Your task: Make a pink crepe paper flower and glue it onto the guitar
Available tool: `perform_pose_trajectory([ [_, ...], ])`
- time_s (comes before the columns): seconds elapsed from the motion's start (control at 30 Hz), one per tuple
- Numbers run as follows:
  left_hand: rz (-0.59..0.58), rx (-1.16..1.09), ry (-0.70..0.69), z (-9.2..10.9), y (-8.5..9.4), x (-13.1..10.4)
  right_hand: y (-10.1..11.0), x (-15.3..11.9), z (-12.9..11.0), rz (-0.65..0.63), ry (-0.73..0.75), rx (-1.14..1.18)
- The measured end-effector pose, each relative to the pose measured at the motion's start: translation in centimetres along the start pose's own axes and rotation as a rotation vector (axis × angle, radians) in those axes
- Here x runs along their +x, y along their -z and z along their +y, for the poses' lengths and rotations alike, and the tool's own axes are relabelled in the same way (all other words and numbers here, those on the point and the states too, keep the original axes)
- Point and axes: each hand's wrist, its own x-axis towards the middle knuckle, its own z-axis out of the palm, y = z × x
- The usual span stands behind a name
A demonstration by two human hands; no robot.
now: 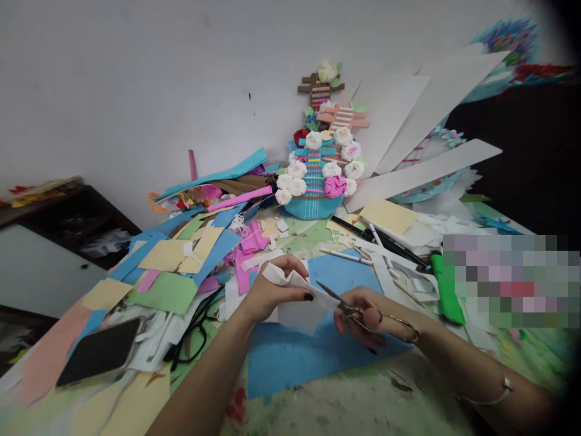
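Observation:
Near the middle of the view, my left hand pinches a folded piece of white paper between thumb and fingers. Close by on the right, my right hand is closed round the handles of metal scissors. Their blades point up and left, beside the paper's right edge. Whether the blades touch the paper I cannot tell. Beneath both hands lies a blue sheet on the green, stained table.
Coloured papers, a phone and black glasses lie on the left. At the back stands a blue paper guitar with paper flowers. Pens, white strips and a green case lie on the right.

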Motion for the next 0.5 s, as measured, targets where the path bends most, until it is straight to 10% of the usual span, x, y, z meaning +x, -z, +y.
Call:
perform_pose_trajectory([
  [0.5, 0.009, -0.077, 0.02, -0.8, -0.1, 0.1, 0.3, 0.3, 1.1, 0.028, 0.038, 0.107],
])
